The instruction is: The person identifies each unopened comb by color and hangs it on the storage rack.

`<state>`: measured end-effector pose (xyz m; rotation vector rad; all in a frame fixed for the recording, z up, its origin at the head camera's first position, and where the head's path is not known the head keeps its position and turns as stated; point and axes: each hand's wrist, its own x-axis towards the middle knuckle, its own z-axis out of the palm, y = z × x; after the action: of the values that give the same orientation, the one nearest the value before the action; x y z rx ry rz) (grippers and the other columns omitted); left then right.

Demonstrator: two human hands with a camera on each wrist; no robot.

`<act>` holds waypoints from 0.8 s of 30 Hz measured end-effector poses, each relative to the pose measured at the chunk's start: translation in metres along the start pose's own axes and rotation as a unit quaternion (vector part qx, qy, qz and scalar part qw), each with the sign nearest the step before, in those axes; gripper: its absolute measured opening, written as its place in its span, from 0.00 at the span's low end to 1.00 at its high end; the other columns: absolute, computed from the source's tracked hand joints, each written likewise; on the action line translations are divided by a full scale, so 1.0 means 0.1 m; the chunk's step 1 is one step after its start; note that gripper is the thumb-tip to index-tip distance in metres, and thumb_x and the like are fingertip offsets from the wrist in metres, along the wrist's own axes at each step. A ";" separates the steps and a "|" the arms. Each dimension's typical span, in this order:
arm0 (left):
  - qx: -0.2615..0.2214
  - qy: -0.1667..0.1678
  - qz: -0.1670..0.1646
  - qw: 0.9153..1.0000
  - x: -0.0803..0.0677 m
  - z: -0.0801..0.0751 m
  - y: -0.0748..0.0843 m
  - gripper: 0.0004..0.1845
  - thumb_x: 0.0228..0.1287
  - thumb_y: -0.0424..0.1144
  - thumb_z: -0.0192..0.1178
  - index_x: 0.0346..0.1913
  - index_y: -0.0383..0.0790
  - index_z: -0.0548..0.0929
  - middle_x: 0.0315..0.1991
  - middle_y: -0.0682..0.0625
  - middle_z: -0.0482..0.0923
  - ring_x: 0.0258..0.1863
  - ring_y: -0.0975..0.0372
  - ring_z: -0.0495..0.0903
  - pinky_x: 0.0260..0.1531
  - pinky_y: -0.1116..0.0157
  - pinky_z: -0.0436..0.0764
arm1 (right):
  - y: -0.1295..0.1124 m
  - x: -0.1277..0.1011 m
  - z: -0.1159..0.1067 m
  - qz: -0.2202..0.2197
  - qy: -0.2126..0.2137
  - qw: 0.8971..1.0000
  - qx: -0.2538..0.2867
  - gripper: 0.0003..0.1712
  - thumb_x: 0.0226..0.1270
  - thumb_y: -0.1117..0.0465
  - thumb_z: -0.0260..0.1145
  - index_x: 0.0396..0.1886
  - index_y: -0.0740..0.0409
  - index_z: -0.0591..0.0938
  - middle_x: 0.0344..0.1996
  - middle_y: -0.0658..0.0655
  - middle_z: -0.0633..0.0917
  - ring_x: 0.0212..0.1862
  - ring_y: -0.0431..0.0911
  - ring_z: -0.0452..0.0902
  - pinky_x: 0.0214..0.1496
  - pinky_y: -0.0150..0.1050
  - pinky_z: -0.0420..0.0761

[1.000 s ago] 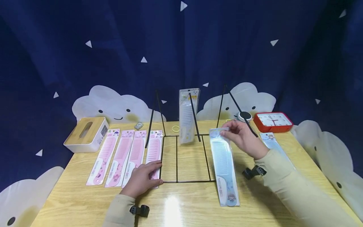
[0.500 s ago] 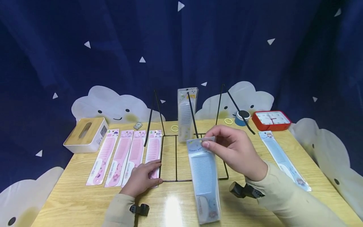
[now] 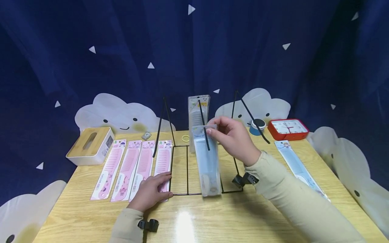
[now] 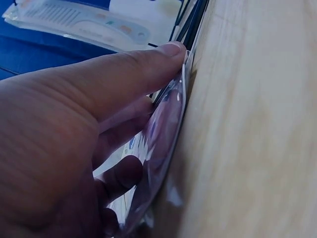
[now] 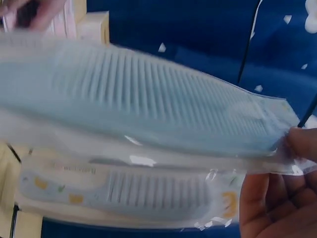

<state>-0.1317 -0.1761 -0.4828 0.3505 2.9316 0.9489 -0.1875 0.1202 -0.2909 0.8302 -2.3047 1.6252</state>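
Note:
My right hand point(image 3: 232, 138) pinches the top of a packaged blue comb point(image 3: 206, 158), which hangs tilted over the middle of a black wire display rack point(image 3: 187, 170). The rack's middle rod point(image 3: 202, 113) crosses the front of that package; whether it runs through the hang hole I cannot tell. Behind it on the same rod hang packaged pale combs point(image 3: 193, 108), seen below the blue one in the right wrist view point(image 5: 158, 191). My left hand point(image 3: 152, 190) rests at the rack's front left corner, thumb point(image 4: 171, 49) and fingertips touching the frame, over a packaged pink comb point(image 3: 163, 158).
More packaged pink combs point(image 3: 126, 170) lie to the left, beside a tissue box point(image 3: 91, 145). Another packaged blue comb point(image 3: 299, 168) lies on the right. A red clock point(image 3: 288, 129), a blue jar point(image 3: 257, 127) and a yellow ring point(image 3: 185, 138) stand or lie toward the back.
My right hand has carried the blue comb leftward from the rack's right side, then up and back to the middle rod. My left hand has stayed at the rack's corner.

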 end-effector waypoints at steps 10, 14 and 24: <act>0.011 0.008 0.008 1.000 -0.01 -0.01 0.01 0.35 0.50 0.51 0.77 0.63 0.47 0.82 0.67 0.60 0.75 0.56 0.54 0.76 0.53 0.46 0.68 | 0.27 0.62 0.02 0.047 0.028 0.998 -0.010 0.07 0.71 0.64 0.66 0.44 0.63 0.82 0.40 0.58 0.85 0.38 0.46 0.77 0.40 0.34 0.78; 0.013 0.009 0.007 1.000 -0.01 0.00 0.01 0.35 0.50 0.52 0.77 0.63 0.47 0.82 0.67 0.61 0.74 0.55 0.55 0.76 0.52 0.47 0.68 | 0.34 0.73 0.02 0.068 0.034 0.997 -0.006 0.07 0.72 0.63 0.65 0.46 0.61 0.82 0.42 0.57 0.85 0.39 0.46 0.76 0.39 0.35 0.77; 0.009 0.006 0.003 1.000 -0.02 -0.01 0.01 0.35 0.50 0.51 0.77 0.63 0.47 0.82 0.68 0.61 0.74 0.56 0.55 0.76 0.53 0.46 0.67 | 0.43 0.71 -0.03 0.086 0.027 0.996 -0.008 0.14 0.71 0.57 0.68 0.51 0.58 0.83 0.44 0.56 0.86 0.44 0.45 0.79 0.46 0.37 0.78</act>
<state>-0.1298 -0.1766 -0.4813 0.3550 2.9526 0.9298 -0.2697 0.1096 -0.2917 0.5891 -2.4057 1.6723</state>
